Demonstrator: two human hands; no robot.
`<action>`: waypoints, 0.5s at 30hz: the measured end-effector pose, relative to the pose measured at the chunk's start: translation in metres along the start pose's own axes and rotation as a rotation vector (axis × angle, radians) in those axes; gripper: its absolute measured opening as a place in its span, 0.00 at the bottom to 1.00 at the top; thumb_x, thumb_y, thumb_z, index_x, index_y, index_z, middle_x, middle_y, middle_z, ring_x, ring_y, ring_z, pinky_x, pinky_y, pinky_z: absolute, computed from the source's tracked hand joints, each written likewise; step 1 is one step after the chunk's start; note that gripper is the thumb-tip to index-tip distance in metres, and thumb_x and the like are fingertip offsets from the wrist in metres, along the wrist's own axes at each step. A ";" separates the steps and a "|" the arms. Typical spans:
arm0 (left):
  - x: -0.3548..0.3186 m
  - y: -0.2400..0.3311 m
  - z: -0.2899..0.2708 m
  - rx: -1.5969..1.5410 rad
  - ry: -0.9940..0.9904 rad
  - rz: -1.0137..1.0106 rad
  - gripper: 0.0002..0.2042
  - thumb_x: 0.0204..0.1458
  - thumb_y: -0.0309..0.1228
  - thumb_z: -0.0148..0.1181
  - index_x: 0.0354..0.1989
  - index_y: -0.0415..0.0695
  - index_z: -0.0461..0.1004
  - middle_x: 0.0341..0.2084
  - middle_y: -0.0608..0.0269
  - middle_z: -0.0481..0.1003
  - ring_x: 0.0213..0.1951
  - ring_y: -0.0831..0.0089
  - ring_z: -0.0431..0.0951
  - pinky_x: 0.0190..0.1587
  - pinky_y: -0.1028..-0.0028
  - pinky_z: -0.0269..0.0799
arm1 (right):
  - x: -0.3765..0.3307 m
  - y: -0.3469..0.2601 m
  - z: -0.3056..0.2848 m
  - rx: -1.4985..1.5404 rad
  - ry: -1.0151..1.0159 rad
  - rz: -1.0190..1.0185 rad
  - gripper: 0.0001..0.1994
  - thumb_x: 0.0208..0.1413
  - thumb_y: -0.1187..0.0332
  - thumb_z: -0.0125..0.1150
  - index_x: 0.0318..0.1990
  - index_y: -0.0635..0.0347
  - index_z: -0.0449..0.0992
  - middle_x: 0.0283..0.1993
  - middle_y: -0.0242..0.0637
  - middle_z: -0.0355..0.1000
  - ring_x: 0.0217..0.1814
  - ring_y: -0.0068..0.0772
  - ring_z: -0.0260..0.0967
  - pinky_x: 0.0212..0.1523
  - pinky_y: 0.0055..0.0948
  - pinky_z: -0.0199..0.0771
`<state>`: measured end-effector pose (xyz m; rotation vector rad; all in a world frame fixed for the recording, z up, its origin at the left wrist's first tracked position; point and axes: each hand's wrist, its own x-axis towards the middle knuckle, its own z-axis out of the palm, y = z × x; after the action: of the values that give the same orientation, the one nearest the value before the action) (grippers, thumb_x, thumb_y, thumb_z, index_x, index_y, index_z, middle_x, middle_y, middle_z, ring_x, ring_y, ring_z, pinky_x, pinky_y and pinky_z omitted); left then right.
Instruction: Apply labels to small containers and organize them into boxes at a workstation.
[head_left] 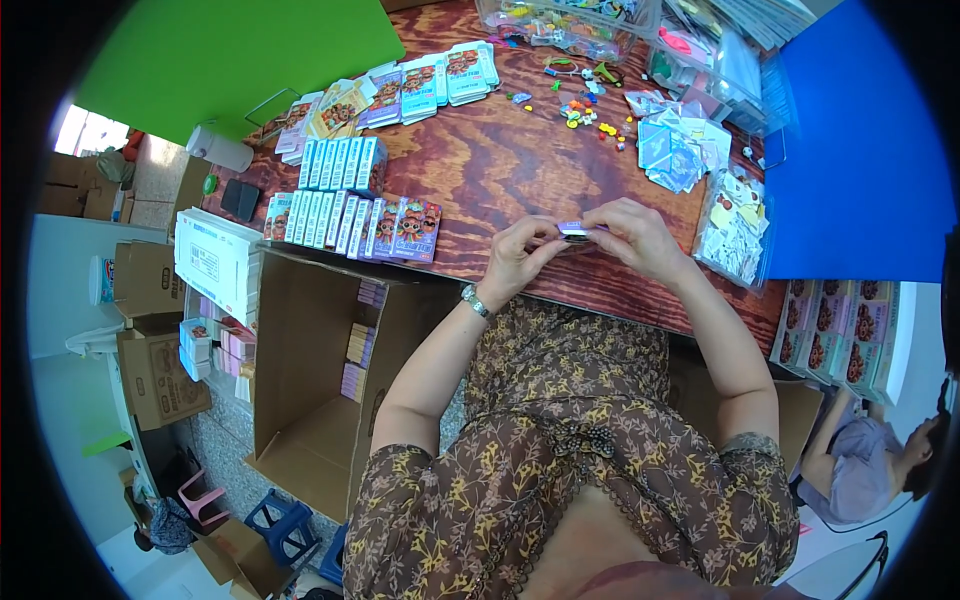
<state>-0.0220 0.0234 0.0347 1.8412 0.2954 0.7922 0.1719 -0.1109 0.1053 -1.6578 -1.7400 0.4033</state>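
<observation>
Near the front edge of the reddish wood table (500,170), both my hands hold one small purple box (571,228), seen end-on. My left hand (520,255), with a watch at the wrist, pinches its left side between thumb and fingers. On the right side, the thumb and fingers of my right hand (640,238) press at the box's end. My fingers cover much of the box, so whether its end is folded in cannot be made out. Left of my hands stand rows of small upright boxes (335,222), purple and light blue, with cartoon figures.
Flat cartons (420,88) lie fanned at the back left. Small plastic trinkets (580,110), clear packets (680,150) and a tub of white pieces (735,225) lie to the right. A large cardboard box (310,380) stands below the table's left edge. Another person (860,460) is at the right.
</observation>
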 end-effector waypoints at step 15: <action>-0.003 0.002 0.001 0.028 0.022 -0.042 0.13 0.52 0.25 0.71 0.44 0.39 0.76 0.37 0.60 0.82 0.39 0.75 0.84 0.39 0.75 0.82 | 0.001 -0.030 0.013 -0.437 0.011 -0.010 0.09 0.52 0.73 0.64 0.42 0.55 0.80 0.36 0.34 0.75 0.39 0.38 0.76 0.37 0.36 0.78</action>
<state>-0.0238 0.0200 0.0347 1.8480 0.3599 0.7831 0.1413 -0.1115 0.1158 -1.9421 -1.9232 0.0028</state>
